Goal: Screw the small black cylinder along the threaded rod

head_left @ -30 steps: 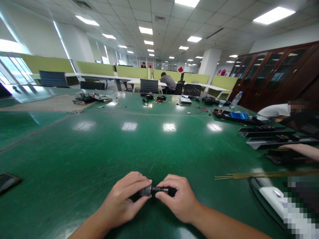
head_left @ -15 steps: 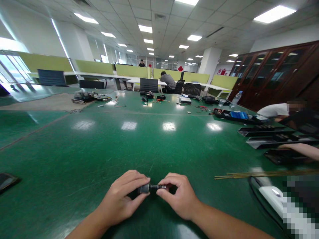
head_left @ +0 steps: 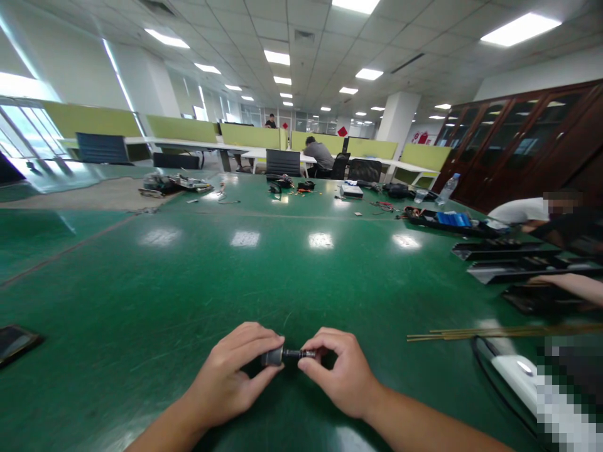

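Observation:
Low in the head view, a dark cylindrical part with a thin shaft [head_left: 272,358] lies between my two hands, just above or on the green tabletop; I cannot tell which. My left hand [head_left: 235,371] grips the wide body with the thumb below and fingers above. The shaft points right, and my right hand [head_left: 340,370] pinches its ribbed, shiny far end between thumb and forefinger. Fingers partly cover both ends of the part.
Thin brass-coloured rods [head_left: 471,333] and a white device with a black cable [head_left: 516,370] lie right. Beyond are black metal channels [head_left: 509,270], with another person's hand [head_left: 570,285] nearby. A phone-like dark slab [head_left: 17,344] lies left; a bottle [head_left: 448,189] stands at the back.
Both hands keep the same hold on the part. The surroundings have shifted very slightly right and down in the picture.

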`<state>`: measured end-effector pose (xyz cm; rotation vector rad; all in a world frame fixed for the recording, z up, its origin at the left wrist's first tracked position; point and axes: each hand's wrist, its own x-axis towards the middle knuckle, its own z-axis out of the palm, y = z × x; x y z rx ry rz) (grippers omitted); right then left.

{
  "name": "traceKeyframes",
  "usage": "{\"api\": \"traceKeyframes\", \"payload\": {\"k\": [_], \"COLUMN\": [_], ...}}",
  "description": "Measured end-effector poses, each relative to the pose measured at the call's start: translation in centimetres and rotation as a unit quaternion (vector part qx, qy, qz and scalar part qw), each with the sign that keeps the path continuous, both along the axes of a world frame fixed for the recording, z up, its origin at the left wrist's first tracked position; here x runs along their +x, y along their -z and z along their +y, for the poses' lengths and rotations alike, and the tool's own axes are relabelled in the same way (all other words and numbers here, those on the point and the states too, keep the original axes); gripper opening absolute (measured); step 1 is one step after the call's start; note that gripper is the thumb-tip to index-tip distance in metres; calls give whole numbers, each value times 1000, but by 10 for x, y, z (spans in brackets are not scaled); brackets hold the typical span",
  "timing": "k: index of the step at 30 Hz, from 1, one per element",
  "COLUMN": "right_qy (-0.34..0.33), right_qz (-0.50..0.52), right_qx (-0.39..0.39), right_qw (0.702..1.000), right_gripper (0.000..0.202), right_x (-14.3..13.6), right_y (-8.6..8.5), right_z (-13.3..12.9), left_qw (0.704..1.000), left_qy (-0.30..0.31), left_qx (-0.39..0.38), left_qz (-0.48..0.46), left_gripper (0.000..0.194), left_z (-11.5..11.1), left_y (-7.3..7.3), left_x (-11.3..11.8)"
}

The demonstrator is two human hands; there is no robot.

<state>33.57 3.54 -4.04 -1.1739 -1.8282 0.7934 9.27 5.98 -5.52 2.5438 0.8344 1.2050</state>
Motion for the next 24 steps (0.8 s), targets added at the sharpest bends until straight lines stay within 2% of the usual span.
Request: {"api": "traceKeyframes", "payload": {"k": [24], "right_qy": [5], "right_qz": [41], "right_qx": [-45], "right_qw": [998], "right_gripper": [9], "right_x": [3], "right_y": [6], "right_z": [4], "left_qw": [1000], "left_qy": [-12], "left_qx": [2], "left_qz": [1], "left_gripper": [44], "left_z": [3], "left_y": [-2], "left_x": [-3]}}
